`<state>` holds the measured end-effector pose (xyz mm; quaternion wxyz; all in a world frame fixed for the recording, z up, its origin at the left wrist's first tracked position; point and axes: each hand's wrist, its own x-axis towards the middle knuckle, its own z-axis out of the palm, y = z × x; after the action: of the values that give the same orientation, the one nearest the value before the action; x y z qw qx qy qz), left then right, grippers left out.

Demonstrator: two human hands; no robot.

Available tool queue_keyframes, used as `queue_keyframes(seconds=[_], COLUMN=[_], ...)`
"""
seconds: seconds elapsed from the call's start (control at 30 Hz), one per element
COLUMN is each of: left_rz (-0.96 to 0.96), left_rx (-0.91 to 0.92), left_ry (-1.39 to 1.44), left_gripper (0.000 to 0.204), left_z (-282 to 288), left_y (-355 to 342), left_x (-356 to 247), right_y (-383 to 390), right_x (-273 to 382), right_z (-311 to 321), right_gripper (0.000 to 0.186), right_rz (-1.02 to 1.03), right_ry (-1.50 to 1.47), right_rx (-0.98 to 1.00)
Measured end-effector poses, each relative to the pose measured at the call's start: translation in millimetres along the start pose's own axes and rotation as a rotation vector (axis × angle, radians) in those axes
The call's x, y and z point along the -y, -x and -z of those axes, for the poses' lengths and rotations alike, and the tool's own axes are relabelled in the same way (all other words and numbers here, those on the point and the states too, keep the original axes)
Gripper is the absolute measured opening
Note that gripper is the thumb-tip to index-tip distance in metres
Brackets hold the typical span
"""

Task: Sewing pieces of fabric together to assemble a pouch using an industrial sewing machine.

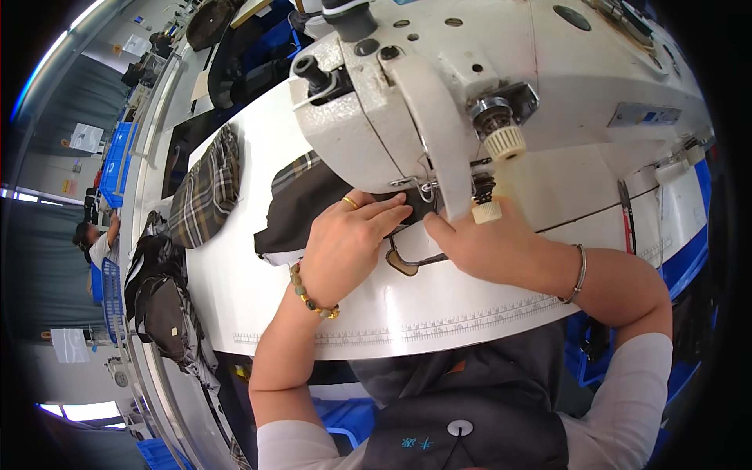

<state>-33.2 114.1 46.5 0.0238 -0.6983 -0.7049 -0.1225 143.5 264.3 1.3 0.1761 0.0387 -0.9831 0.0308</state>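
A dark cloth piece (305,205) with a plaid strip at its far edge lies under the needle area of a white sewing machine (352,125). My left hand (352,235), with a ring and a beaded bracelet at the wrist, rests on this cloth with its fingers stretched out toward the presser foot. Close to the needle on the other side is my right hand (489,247), a metal bangle on its wrist. Its thumb points at the cloth's edge, while the machine's lever and knobs hide most of its fingers.
Left on the white table (258,305) lies a folded plaid cloth (207,188). Dark garments (160,305) hang beyond the table's left edge. A slim red-and-black tool (627,215) lies right of my right hand. Farther left, another person (100,243) sits near blue crates (117,164).
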Motion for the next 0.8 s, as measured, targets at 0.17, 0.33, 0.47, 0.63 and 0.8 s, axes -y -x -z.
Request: queue_keyframes(seconds=[0.17,0.33,0.47,0.63,0.8], left_rz=[0.002,0.025,-0.016,0.081,0.047], left_rx=[0.002,-0.099,-0.180,-0.179,-0.240], left_ry=[-0.061,-0.114,-0.044,0.163,0.210], left_gripper=[0.044,0.039,0.036,0.036,0.038], left_z=[8,5,-6,-21,-28], left_y=[4,3,-3,-4,-7], left_x=[-15,-22,-18,-18,-6], right_y=[-7,-1,2,2,4], right_x=[17,21,20,19,21], right_z=[-4,-3,2,5,9], right_gripper=[0.034,0.035,0.042,0.037,0.034], right_rz=[0.068,0.017,0.073,0.073,0.067], right_ry=[-0.125,-0.128,-0.162,-0.204,-0.142], right_rx=[-0.184,0.022,0.034,0.036,0.024])
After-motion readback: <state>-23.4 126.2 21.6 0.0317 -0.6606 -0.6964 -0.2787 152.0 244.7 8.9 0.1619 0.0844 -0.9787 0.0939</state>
